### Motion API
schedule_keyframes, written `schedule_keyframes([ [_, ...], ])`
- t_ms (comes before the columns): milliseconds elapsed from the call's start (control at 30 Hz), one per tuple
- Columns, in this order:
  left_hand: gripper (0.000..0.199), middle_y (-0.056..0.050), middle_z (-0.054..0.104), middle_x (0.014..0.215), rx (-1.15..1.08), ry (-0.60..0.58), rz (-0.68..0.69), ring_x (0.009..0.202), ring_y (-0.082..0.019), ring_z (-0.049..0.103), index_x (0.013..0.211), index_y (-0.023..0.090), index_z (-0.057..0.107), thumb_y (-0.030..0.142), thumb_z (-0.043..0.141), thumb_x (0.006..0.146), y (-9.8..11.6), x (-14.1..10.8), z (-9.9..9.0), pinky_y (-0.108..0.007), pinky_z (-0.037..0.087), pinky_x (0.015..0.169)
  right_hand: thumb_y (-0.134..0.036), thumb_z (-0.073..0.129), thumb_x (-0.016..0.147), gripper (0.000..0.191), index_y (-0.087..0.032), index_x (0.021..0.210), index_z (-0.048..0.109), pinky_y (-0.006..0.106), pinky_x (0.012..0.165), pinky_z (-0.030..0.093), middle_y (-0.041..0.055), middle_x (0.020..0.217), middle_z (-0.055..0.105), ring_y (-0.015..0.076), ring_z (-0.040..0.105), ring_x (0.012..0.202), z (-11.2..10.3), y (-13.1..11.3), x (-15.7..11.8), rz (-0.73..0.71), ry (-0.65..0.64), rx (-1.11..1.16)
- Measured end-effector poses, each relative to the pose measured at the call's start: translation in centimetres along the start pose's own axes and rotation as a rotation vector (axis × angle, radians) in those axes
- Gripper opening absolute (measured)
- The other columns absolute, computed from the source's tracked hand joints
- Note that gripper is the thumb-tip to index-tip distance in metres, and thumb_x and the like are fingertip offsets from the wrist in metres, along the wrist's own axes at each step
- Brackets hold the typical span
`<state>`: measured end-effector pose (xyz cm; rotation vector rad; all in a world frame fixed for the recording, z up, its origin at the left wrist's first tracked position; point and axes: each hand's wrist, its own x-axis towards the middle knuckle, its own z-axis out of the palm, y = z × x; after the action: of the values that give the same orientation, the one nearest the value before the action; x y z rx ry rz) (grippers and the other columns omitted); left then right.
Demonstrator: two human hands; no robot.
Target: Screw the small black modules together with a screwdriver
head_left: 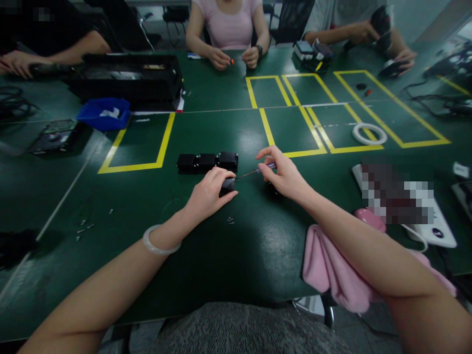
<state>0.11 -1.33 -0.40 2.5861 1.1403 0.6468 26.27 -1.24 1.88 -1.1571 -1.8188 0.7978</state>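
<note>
Black block (228, 185): sits in the grip of the left hand (211, 189), at about the middle of the green bench (258, 260), with fingers bent over its top, thumb along the near side and right end showing. Cannot tell whether resting on the bench or lifted slightly off it. In the right hand (283, 172): a screwdriver (271, 165), pinched by the handle between thumb and fingers, with the thin shaft pointing left and the tip at the block's right end; too small there to tell whether seated in anything. Just below the right hand: a small dark part (272, 188), mostly hidden. Just behind the left hand: a row of three black blocks (208, 160) on the bench. Near the block, toward the front edge: a few small screws (230, 221), close together. Farther left: more loose screws (84, 227), scattered. Under the right forearm: a crumpled pink cloth (328, 260) at the bench edge. Farther back: yellow tape outlines (167, 137), with a white ring (368, 142) lying over one, and a blue bin (92, 118) on the left. Across the bench: a person in a pink top (229, 22), with a small orange piece (232, 61) at the fingers.
</note>
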Motion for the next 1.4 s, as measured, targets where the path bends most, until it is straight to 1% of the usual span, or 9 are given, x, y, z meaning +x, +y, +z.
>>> schedule_keyframes([
  [100, 0.035, -0.012, 0.066, 0.128, 0.004, 0.000, -0.006, 0.123, -0.031, 0.064, 0.129, 0.021, 0.058, 0.029, 0.070, 0.097, -0.01, 0.00, 0.03, -0.050, 0.056, 0.106, -0.030, 0.058, 0.098, 0.014, -0.024, 0.110, 0.053, 0.034, 0.072, 0.045, -0.0036, 0.076, 0.056, 0.0168, 0.060, 0.072, 0.07, 0.06, 0.00, 0.011, 0.011, 0.009],
  [267, 0.036, -0.012, 0.066, 0.128, -0.002, 0.001, -0.008, 0.124, -0.031, 0.064, 0.129, 0.022, 0.058, 0.029, 0.071, 0.097, -0.03, -0.01, 0.07, -0.051, 0.056, 0.107, -0.040, 0.056, 0.103, 0.016, -0.025, 0.102, 0.054, 0.032, 0.063, 0.040, -0.0078, 0.061, 0.053, 0.0135, 0.052, 0.056, 0.25, 0.03, -0.05, 0.073, -0.005, 0.049],
  [367, 0.036, -0.012, 0.066, 0.128, -0.004, 0.002, -0.005, 0.123, -0.032, 0.064, 0.129, 0.022, 0.058, 0.029, 0.070, 0.097, -0.01, -0.01, 0.04, -0.051, 0.057, 0.106, -0.041, 0.055, 0.105, 0.016, -0.025, 0.101, 0.053, 0.032, 0.061, 0.039, -0.0086, 0.058, 0.052, 0.0130, 0.050, 0.053, 0.25, -0.03, -0.09, 0.081, -0.020, 0.053],
  [500, 0.036, -0.013, 0.066, 0.128, 0.004, 0.007, 0.002, 0.124, -0.032, 0.064, 0.129, 0.021, 0.058, 0.028, 0.071, 0.097, -0.02, 0.01, 0.05, -0.051, 0.057, 0.106, -0.031, 0.055, 0.102, 0.008, -0.025, 0.106, 0.053, 0.033, 0.064, 0.040, -0.0070, 0.065, 0.054, 0.0138, 0.053, 0.058, 0.13, 0.02, -0.06, 0.036, -0.016, 0.025],
  [667, 0.036, -0.013, 0.065, 0.127, 0.008, 0.003, 0.002, 0.124, -0.032, 0.065, 0.129, 0.020, 0.058, 0.027, 0.072, 0.096, -0.05, 0.00, 0.09, -0.051, 0.057, 0.106, -0.029, 0.056, 0.099, 0.012, -0.024, 0.109, 0.053, 0.035, 0.071, 0.043, -0.0039, 0.075, 0.057, 0.0165, 0.058, 0.070, 0.03, 0.20, 0.02, -0.001, -0.004, -0.002],
  [1000, 0.037, -0.013, 0.065, 0.129, 0.007, -0.005, -0.002, 0.124, -0.032, 0.064, 0.130, 0.020, 0.058, 0.029, 0.071, 0.097, -0.07, -0.04, 0.02, -0.051, 0.057, 0.105, -0.039, 0.056, 0.105, 0.014, -0.025, 0.101, 0.053, 0.032, 0.060, 0.038, -0.0085, 0.058, 0.051, 0.0128, 0.049, 0.051, 0.26, 0.15, -0.12, 0.100, -0.027, 0.052],
  [1100, 0.037, -0.013, 0.066, 0.128, 0.007, 0.002, 0.003, 0.123, -0.032, 0.064, 0.130, 0.020, 0.058, 0.028, 0.072, 0.096, -0.10, -0.02, 0.09, -0.051, 0.057, 0.104, -0.033, 0.056, 0.104, 0.009, -0.024, 0.106, 0.054, 0.031, 0.063, 0.040, -0.0073, 0.065, 0.053, 0.0126, 0.053, 0.056, 0.23, 0.40, -0.09, 0.048, -0.024, 0.034],
  [1267, 0.036, -0.013, 0.066, 0.127, 0.004, 0.018, 0.017, 0.123, -0.032, 0.065, 0.129, 0.019, 0.059, 0.027, 0.072, 0.096, -0.15, -0.01, 0.16, -0.049, 0.057, 0.104, -0.028, 0.059, 0.098, 0.015, -0.023, 0.112, 0.054, 0.034, 0.073, 0.045, -0.0039, 0.075, 0.056, 0.0166, 0.061, 0.073, 0.15, 0.66, -0.01, -0.016, 0.000, 0.010],
  [1400, 0.036, -0.012, 0.066, 0.127, -0.006, 0.019, 0.005, 0.123, -0.032, 0.065, 0.129, 0.021, 0.059, 0.027, 0.072, 0.096, -0.12, -0.05, 0.15, -0.049, 0.058, 0.104, -0.031, 0.058, 0.099, 0.012, -0.023, 0.108, 0.056, 0.033, 0.069, 0.042, -0.0041, 0.073, 0.056, 0.0160, 0.058, 0.069, 0.17, 0.50, -0.02, 0.015, 0.000, 0.006],
])
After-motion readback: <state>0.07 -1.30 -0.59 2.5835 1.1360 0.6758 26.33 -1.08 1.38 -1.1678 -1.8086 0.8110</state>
